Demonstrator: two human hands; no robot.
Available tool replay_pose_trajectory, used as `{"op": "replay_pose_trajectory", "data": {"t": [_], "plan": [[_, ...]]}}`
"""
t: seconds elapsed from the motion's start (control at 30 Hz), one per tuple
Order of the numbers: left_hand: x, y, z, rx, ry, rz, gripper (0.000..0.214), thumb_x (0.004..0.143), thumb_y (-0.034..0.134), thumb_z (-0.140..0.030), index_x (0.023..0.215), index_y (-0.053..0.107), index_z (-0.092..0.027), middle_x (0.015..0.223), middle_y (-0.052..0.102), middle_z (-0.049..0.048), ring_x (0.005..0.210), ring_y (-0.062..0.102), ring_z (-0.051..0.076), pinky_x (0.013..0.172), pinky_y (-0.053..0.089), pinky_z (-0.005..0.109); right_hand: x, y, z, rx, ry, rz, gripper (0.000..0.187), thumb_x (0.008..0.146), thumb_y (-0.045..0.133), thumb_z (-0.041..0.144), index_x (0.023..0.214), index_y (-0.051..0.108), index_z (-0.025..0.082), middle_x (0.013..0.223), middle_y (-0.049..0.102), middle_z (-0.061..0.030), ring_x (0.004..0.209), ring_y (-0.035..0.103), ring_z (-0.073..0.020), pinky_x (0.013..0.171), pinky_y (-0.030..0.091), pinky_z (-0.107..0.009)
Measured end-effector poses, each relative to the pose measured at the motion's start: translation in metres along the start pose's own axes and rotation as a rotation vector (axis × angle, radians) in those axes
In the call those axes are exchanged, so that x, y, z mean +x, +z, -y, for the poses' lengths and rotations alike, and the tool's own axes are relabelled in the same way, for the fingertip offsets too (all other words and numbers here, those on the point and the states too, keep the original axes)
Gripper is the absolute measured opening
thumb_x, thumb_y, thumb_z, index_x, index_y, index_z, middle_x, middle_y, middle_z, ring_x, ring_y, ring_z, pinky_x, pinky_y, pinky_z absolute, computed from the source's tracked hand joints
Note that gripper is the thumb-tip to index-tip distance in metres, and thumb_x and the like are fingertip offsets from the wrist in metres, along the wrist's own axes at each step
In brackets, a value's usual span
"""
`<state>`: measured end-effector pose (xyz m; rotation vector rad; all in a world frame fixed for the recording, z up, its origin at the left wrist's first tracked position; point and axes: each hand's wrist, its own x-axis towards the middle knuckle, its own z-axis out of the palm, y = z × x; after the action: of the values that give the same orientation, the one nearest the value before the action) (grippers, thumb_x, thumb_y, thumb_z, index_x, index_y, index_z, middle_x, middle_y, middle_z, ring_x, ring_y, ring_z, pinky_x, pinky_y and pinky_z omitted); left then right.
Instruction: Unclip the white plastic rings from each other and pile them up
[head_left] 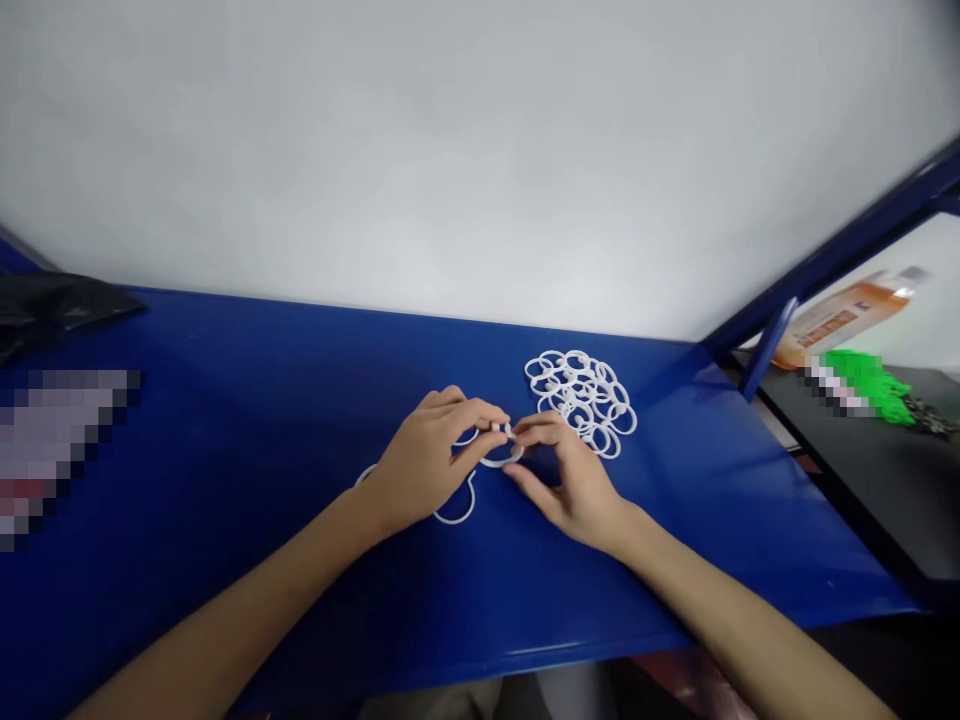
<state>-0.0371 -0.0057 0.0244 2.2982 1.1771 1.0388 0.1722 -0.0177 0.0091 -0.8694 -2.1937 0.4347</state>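
Between my fingertips is a white plastic curtain ring [501,463], tilted a little above the blue table. My left hand [427,455] pinches the top of this ring near its small knobbed ends. On the ring's right side, the fingers and thumb of my right hand [574,490] close around its edge. Beneath and beside my left hand lie more white rings, one of them an opened ring [455,521] with a curved end; my hand partly hides them. A pile of linked or overlapping white rings [592,395] lies just beyond my right hand.
The blue table [315,590] meets a pale wall [420,150] at the back. A black plastic bag [64,305] lies at the far left. Past the blue metal frame [769,345] on the right are an orange-labelled bottle [844,318] and a bright green item [866,380] on a dark surface.
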Motion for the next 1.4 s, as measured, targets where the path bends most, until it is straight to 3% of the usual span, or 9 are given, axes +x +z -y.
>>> {"op": "replay_pose_trajectory", "data": {"t": [0.1,0.23,0.53,0.73,0.83,0.93,1.0,1.17,1.4], "plan": [[0.000,-0.004,-0.008,-0.164,-0.109,0.043,0.012,0.091,0.062,-0.034,0.095,0.068,-0.024,0.087,0.075,-0.0016,0.082,0.067,0.015,0.072,0.051,0.026,-0.002,0.002,0.000,0.100,0.070,-0.121,0.013,0.098,0.054,0.022,0.110,0.048,0.023,0.090,0.064,-0.0029,0.076,0.065,-0.0142,0.069,0.057,-0.028],[0.000,-0.006,-0.011,-0.260,-0.148,0.130,0.012,0.086,0.067,-0.034,0.081,0.066,-0.023,0.075,0.071,-0.0036,0.068,0.066,0.012,0.058,0.048,0.021,-0.002,-0.002,0.001,0.160,-0.016,-0.026,0.007,0.100,0.051,0.020,0.104,0.056,0.021,0.094,0.067,-0.0046,0.081,0.066,-0.0141,0.071,0.056,-0.027],[-0.003,0.006,-0.009,-0.141,-0.011,0.109,0.022,0.087,0.054,-0.015,0.068,0.062,-0.023,0.068,0.066,-0.0038,0.067,0.060,0.013,0.072,0.050,0.027,-0.006,-0.020,-0.002,-0.018,-0.139,0.232,0.020,0.104,0.039,0.021,0.105,0.060,0.019,0.088,0.065,-0.0059,0.080,0.063,-0.0145,0.069,0.053,-0.027],[-0.003,0.009,-0.005,-0.049,0.072,0.089,0.023,0.092,0.055,-0.021,0.070,0.062,-0.023,0.073,0.067,-0.0024,0.075,0.061,0.015,0.080,0.049,0.031,-0.003,-0.021,0.000,-0.103,-0.165,0.228,0.024,0.105,0.039,0.024,0.104,0.062,0.018,0.084,0.065,-0.0044,0.074,0.062,-0.0128,0.066,0.051,-0.024],[0.000,0.005,0.002,0.219,0.115,0.070,0.015,0.095,0.054,-0.029,0.090,0.066,-0.022,0.087,0.071,0.0017,0.086,0.062,0.020,0.083,0.046,0.037,0.003,-0.031,-0.014,-0.223,-0.064,0.029,0.020,0.103,0.046,0.028,0.102,0.064,0.019,0.088,0.067,-0.0045,0.079,0.064,-0.0142,0.072,0.052,-0.026],[0.001,-0.001,0.009,0.514,0.065,0.108,0.023,0.096,0.045,-0.025,0.107,0.066,-0.020,0.100,0.070,0.0074,0.094,0.060,0.026,0.083,0.044,0.042,0.006,-0.054,-0.038,-0.475,0.182,-0.241,0.018,0.100,0.051,0.029,0.103,0.066,0.020,0.098,0.067,-0.0067,0.077,0.064,-0.0152,0.072,0.051,-0.028],[0.000,-0.005,0.013,0.625,0.009,0.149,0.028,0.094,0.044,-0.022,0.109,0.066,-0.020,0.101,0.069,0.0092,0.095,0.059,0.028,0.082,0.044,0.044,0.004,-0.071,-0.055,-0.611,0.350,-0.299,0.018,0.098,0.054,0.028,0.100,0.069,0.018,0.101,0.064,-0.0089,0.069,0.061,-0.0147,0.066,0.049,-0.029],[-0.003,-0.007,0.020,0.654,-0.045,0.218,0.031,0.092,0.045,-0.025,0.113,0.067,-0.020,0.102,0.069,0.0093,0.099,0.057,0.030,0.083,0.042,0.045,-0.004,-0.097,-0.078,-0.664,0.523,-0.164,0.015,0.092,0.056,0.022,0.094,0.069,0.015,0.087,0.066,-0.0068,0.072,0.062,-0.0176,0.068,0.047,-0.030],[-0.005,0.000,0.025,0.625,0.006,0.269,0.021,0.093,0.056,-0.036,0.100,0.070,-0.022,0.098,0.068,0.0064,0.095,0.055,0.027,0.082,0.038,0.042,-0.004,-0.095,-0.074,-0.590,0.615,0.006,0.014,0.085,0.058,0.020,0.092,0.069,0.017,0.082,0.071,-0.0043,0.071,0.063,-0.0165,0.065,0.042,-0.027]]}}
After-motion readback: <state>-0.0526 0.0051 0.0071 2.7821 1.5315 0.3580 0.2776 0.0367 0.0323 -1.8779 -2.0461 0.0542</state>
